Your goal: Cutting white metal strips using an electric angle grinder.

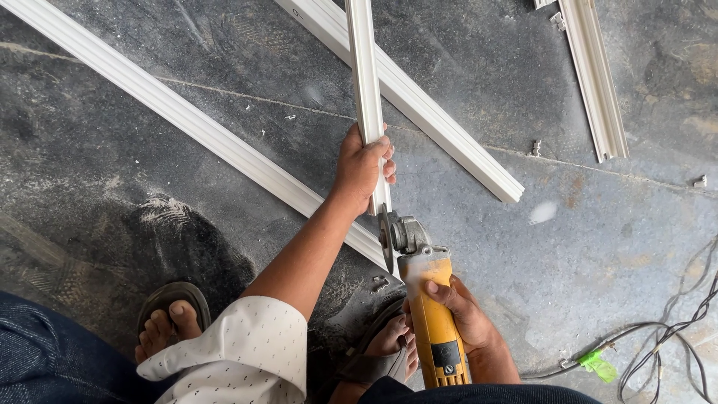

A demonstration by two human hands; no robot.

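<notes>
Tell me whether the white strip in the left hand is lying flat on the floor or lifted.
Lifted: the left hand grips the white strip, its near end meeting the grinder disc.

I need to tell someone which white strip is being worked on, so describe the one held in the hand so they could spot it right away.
On the grey concrete floor lie several long white strips. Look to the left hand, which grips one strip near its lower end, just above the disc of the yellow grinder in the right hand. Unlike the slanting strips on the floor, it runs almost straight up the picture and crosses over another.

Head cam, steep down, close-up.
</notes>
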